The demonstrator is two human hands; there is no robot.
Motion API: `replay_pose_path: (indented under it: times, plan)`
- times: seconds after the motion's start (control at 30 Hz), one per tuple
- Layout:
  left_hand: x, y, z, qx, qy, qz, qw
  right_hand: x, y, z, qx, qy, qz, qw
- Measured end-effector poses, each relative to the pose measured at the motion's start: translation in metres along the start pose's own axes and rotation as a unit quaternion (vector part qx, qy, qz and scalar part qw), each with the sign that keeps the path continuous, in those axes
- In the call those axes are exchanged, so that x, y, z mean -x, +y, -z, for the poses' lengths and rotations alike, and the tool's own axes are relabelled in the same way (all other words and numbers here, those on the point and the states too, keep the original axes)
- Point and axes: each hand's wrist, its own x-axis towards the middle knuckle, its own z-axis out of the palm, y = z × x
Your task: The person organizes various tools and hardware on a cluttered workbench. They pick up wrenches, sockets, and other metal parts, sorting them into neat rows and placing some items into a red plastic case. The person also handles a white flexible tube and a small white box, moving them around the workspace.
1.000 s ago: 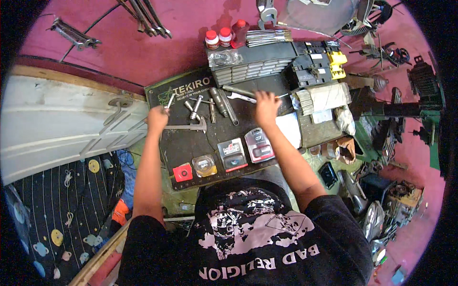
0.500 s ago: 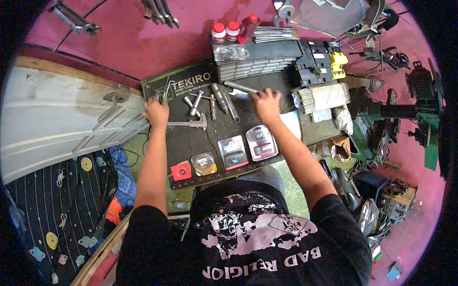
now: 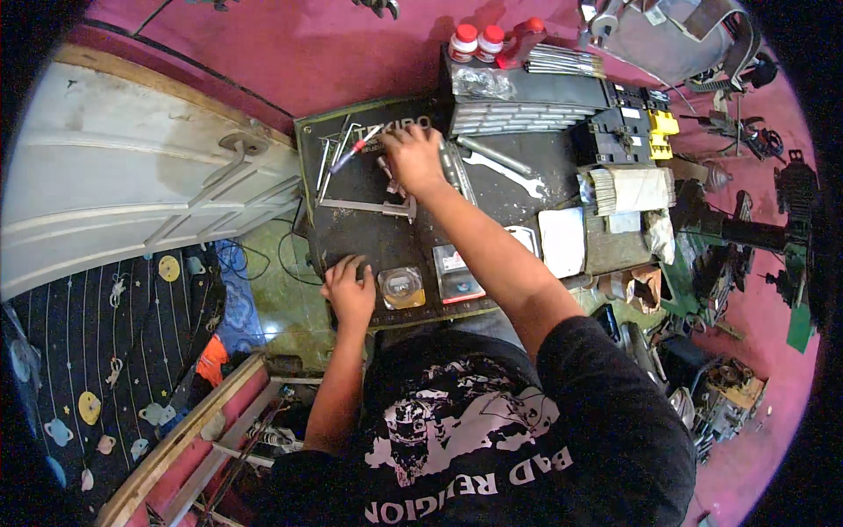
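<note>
My right hand [image 3: 414, 160] is over the far left of the dark work mat [image 3: 351, 237], its fingers closed at the end of a slim red, white and blue stick-like thing [image 3: 351, 152], blurred. Several metal tools lie partly hidden under that hand. Left of it are thin L-shaped rods [image 3: 325, 171], and just nearer lies a vernier caliper [image 3: 360, 207]. My left hand [image 3: 349, 290] rests at the mat's near left corner with fingers apart, covering the spot of a red packet. Beside it sits a clear round-windowed package [image 3: 403, 288]; a blister pack [image 3: 457, 274] is farther right.
An open-end spanner [image 3: 509, 174] and a metal bar [image 3: 493, 154] lie at the mat's far right. Behind stands a drawer cabinet [image 3: 527, 114] with red-capped bottles [image 3: 463, 42] on top. A white sheet [image 3: 562, 241] lies on the right; a white door [image 3: 158, 167] borders the left.
My right hand has moved left from the bar and spanner to the tools, and the red, white and blue thing now shows. My left hand has come back from the L-shaped rods to the near corner.
</note>
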Motion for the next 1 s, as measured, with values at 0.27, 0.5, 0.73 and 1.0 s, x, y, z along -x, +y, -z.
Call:
replay_pose_path:
  times: [0.27, 0.5, 0.73, 1.0]
  plan:
    - [-0.032, 0.052, -0.017, -0.039, 0.025, -0.105, 0.993, 0.151, 0.133, 0.07, 0.171, -0.046, -0.293, 0.94]
    - [-0.105, 0.197, -0.108, -0.001, -0.055, -0.25, 0.967, 0.164, 0.194, 0.083, 0.203, -0.125, -0.181, 0.954]
    - [-0.178, 0.233, -0.181, -0.206, -0.133, -0.327, 0.913, 0.147, 0.18, 0.123, 0.169, -0.273, -0.139, 0.937]
    - [-0.159, 0.213, -0.121, -0.217, -0.012, -0.287, 0.933, 0.159, 0.192, 0.155, 0.008, -0.365, -0.27, 0.891]
